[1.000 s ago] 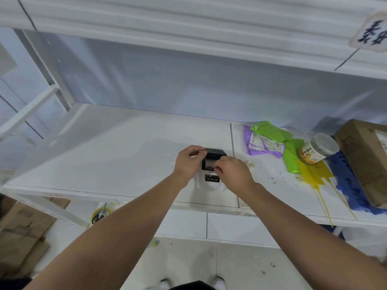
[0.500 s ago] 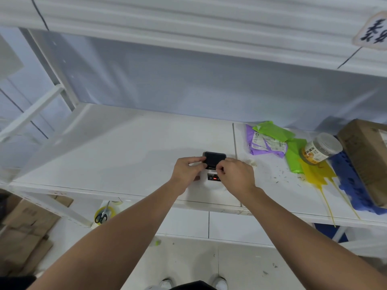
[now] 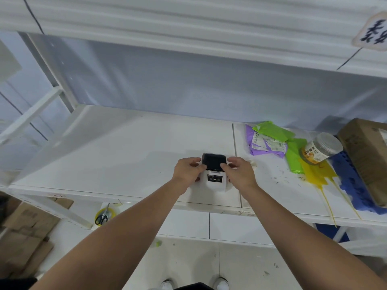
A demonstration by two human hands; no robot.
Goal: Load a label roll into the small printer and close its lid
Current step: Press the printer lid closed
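Observation:
A small white printer [image 3: 214, 181] with a black lid [image 3: 214, 161] stands near the front edge of the white shelf [image 3: 125, 155]. The lid lies flat on top of the body. My left hand [image 3: 188, 170] holds the printer's left side, thumb at the lid's left edge. My right hand [image 3: 238, 172] holds its right side, fingers at the lid's right edge. No label roll is visible; the inside of the printer is hidden.
To the right lie purple and green mailer bags [image 3: 270, 141], a plastic jar [image 3: 320, 148], yellow and blue bags and a cardboard box [image 3: 366, 155]. Scissors on a tape roll [image 3: 103, 216] sit on a lower shelf at left. Flat cardboard lies on the floor.
The black lid has gone from raised to lying flat on the printer. Both hands have shifted from the lid's front to the printer's sides.

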